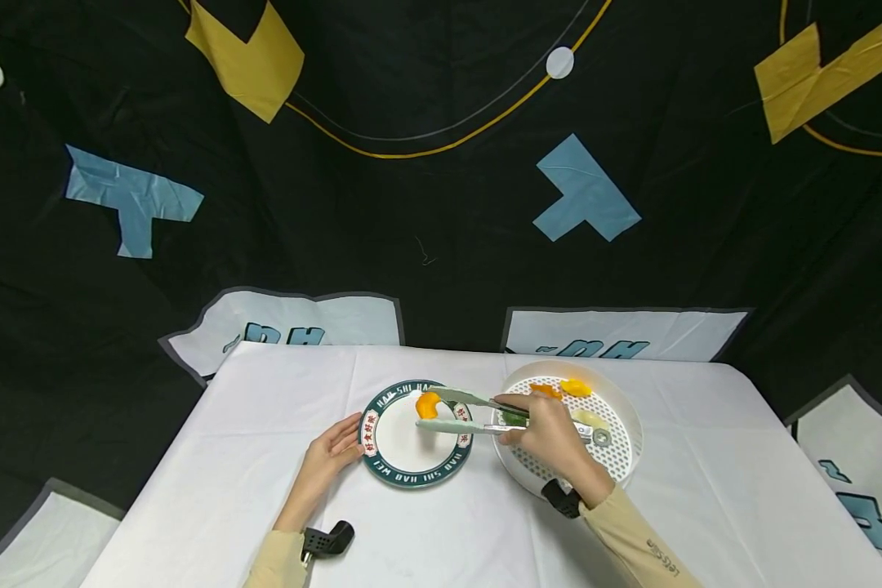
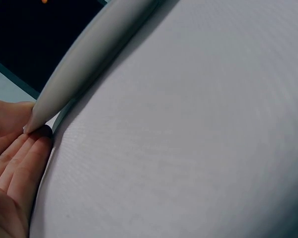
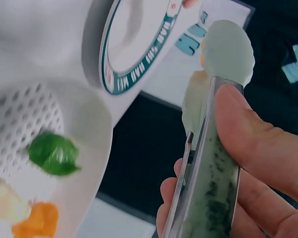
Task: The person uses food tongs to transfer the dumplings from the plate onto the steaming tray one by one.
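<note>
My left hand (image 1: 327, 453) pinches the left edge of a white plate (image 1: 412, 441) with a green lettered rim, thumb above and fingers below in the left wrist view. My right hand (image 1: 551, 433) grips a pair of tongs (image 3: 213, 163) with pale green tips and metal handles. Reaching left over the plate, the tongs have a small orange-yellow piece (image 1: 427, 405) between their tips. In the right wrist view the tips mostly hide that piece.
Right of the plate stands a white perforated strainer basket (image 1: 632, 437). It holds a green pepper-like piece (image 3: 54, 152), a yellow piece (image 1: 576, 388), an orange piece (image 3: 36, 219) and a pale yellow piece (image 1: 590, 419). A white cloth (image 1: 279, 384) covers the table; behind hangs a black curtain (image 1: 412, 229).
</note>
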